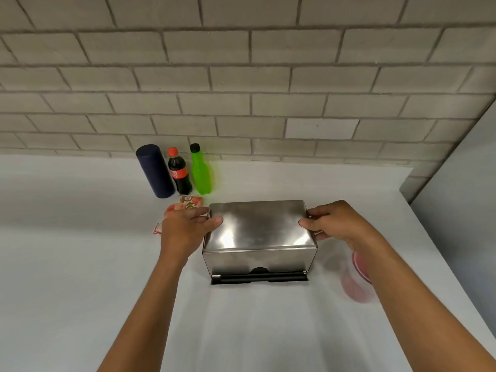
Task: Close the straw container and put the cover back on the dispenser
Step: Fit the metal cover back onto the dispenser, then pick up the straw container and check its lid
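A white counter (80, 264) ran under a grey brick wall (241, 76). At its back stood a dark cylinder (155, 171), a cola bottle (179, 174) and a green bottle (201, 173), with sachets (188, 204) just in front. The left hand (185, 229) gripped the left end of the steel cover (259, 224), thumb on top. The cover sat on the dispenser (259, 260) mid-counter. The right hand (335, 221) gripped its right end, and under that forearm lay a blurred straw container (357, 280).

Cover (259, 224): shiny steel, level on my dispenser (259, 260), mid-counter.
Straw container (358, 277): clear tub, red lid, toward the counter's right edge.
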